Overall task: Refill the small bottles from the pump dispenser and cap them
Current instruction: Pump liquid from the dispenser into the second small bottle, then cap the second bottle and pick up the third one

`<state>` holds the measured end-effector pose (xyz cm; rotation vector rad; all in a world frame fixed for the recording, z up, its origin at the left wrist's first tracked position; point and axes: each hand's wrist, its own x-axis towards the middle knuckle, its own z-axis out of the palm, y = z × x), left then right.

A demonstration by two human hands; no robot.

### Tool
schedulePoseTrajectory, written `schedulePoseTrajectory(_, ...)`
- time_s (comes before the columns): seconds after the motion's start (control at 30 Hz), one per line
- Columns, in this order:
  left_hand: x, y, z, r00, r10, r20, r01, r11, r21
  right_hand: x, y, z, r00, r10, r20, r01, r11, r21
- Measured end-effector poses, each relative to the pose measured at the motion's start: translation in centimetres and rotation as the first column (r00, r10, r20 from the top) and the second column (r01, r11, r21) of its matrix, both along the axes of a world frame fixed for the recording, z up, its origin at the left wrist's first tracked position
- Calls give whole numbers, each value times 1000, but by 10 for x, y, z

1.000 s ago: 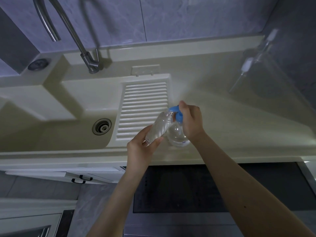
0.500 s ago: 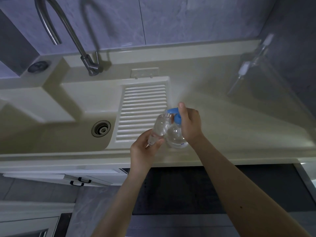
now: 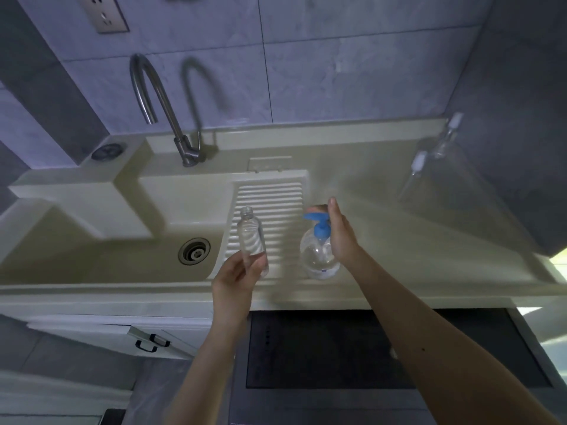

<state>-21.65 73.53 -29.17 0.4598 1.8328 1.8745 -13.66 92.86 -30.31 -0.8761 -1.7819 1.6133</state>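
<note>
My left hand [image 3: 237, 279] holds a small clear bottle [image 3: 252, 240] by its base, upright and uncapped, above the ribbed drainboard [image 3: 276, 204]. To its right a clear pump dispenser [image 3: 319, 256] with a blue pump head [image 3: 319, 222] stands on the counter near the front edge. My right hand [image 3: 340, 237] lies against the dispenser's right side with fingers straight, fingertips beside the pump head. The small bottle and the pump spout are apart. Two more clear bottles with white tops [image 3: 422, 167] lean in the far right corner.
A cream sink basin [image 3: 92, 265] with a drain [image 3: 194, 251] lies to the left, and a curved steel tap [image 3: 159, 108] rises behind it. Cream counter [image 3: 429, 240] stretches to the right. Below the front edge are a dark appliance top [image 3: 352, 348] and a cabinet door [image 3: 147, 342].
My left hand has drawn the small bottle left, away from the pump spout, and turned it upright. My right hand has eased off the pump head, its fingers now straight.
</note>
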Motion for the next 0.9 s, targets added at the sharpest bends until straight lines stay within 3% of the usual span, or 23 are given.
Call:
schedulePoseTrajectory(0.3, 18, -20, 28, 1000, 24, 4, -24, 997, 75, 71, 15, 67, 979, -161, -125, 170, 983, 67)
schedulePoseTrajectory(0.53, 50, -20, 22, 999, -41, 6, 40, 997, 69, 199, -14, 5, 937, -327, -120, 337, 938, 79)
schedulePoseTrajectory(0.6, 56, -21, 19, 998, -61, 1, 61, 997, 48, 225, -31, -34, 941, -338, -16, 337, 933, 126)
schedulePoseTrajectory(0.7, 64, -20, 17, 997, -75, 15, 75, 997, 17, 243, -59, -78, 893, -363, 267, 301, 922, 245)
schedulePoseTrajectory(0.8, 69, -19, 13, 996, -86, 4, 86, 996, -28, 243, -76, -97, 821, -215, 529, 133, 973, 190)
schedulePoseTrajectory(0.9, 70, -21, 11, 997, -82, -10, 81, 995, -62, 232, -79, -100, 756, -162, 634, 85, 985, 150)
